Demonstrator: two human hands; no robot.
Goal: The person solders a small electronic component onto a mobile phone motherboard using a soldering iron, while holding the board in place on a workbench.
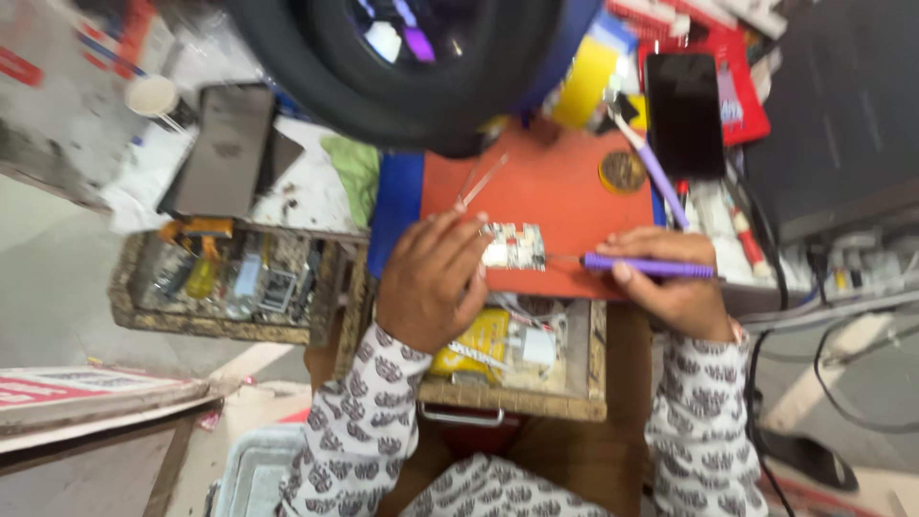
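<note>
Cluttered repair counter [316, 187], orange mat [555, 191] at centre.
Left hand [431, 282] pins small circuit board [514, 246] steady on the mat; right hand [670, 278] closed around purple tool [646, 267], tip beside the board.

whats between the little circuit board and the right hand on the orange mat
In the head view, only the thin metal tip of the purple tool crosses bare orange mat between the circuit board and the right hand.

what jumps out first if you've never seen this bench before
The big black ring magnifier at top centre, looming over an orange mat. On the mat, the left hand steadies a small circuit board while the right hand holds a purple tool with its tip at the board's edge. A dark phone lies at upper right, and an open drawer of parts sits just below the mat.
</note>
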